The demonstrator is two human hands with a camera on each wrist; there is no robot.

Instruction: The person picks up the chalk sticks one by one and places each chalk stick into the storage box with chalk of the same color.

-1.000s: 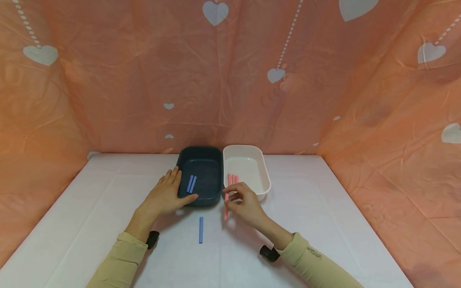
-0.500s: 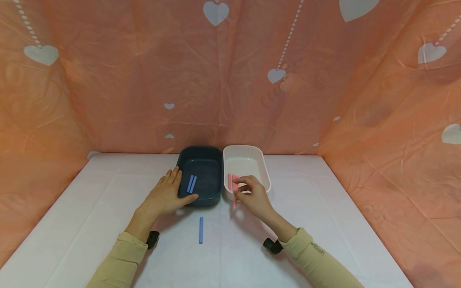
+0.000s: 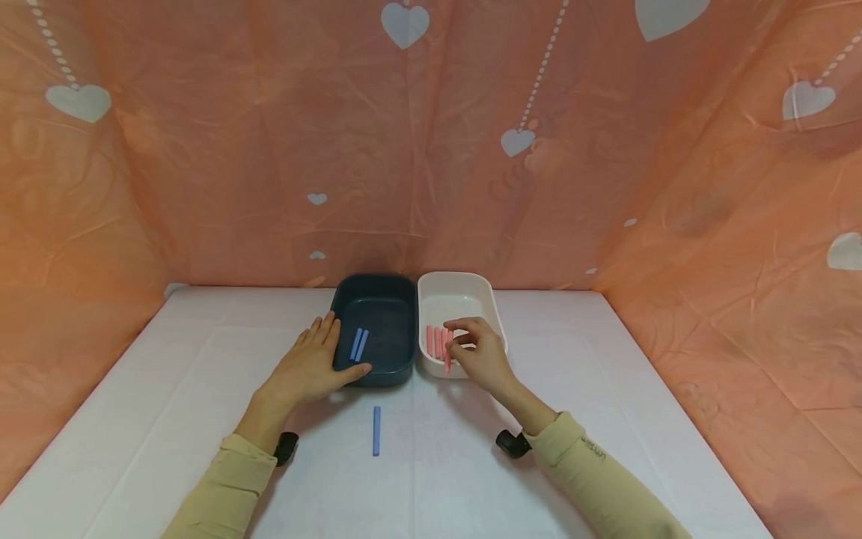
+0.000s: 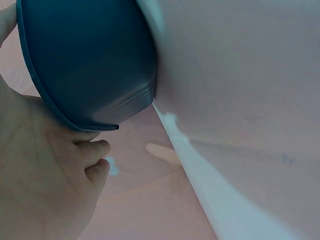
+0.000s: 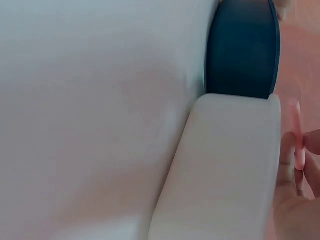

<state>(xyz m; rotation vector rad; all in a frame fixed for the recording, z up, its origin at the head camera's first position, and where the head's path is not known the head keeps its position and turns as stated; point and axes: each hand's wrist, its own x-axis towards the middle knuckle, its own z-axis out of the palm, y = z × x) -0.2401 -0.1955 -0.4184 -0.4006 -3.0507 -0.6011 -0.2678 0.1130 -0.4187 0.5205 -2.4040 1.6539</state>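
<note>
My right hand [image 3: 486, 365] pinches a pink chalk stick [image 3: 447, 364] between thumb and fingers over the near edge of the white tray [image 3: 499, 329]. In the right wrist view the held stick [image 5: 299, 150] stands above the rim. Several pink chalk sticks [image 3: 429, 340] lie side by side in that tray, partly hidden by the hand. My left hand [image 3: 306, 367] rests on the dark blue tray [image 3: 387, 379], fingers spread straight along its left side and thumb on the front rim. Two blue chalk sticks [image 3: 355, 344] lie inside it.
Another blue chalk stick [image 3: 376, 431] lies on the white-covered table [image 3: 431, 486] between the forearms. Both trays stand side by side near the back edge. An orange cloth with hearts [image 3: 404, 150] hangs behind and at both sides.
My right hand has moved right and farther forward with the pink chalk stick, from in front of the trays to over the white tray's edge. The left hand has stayed put.
</note>
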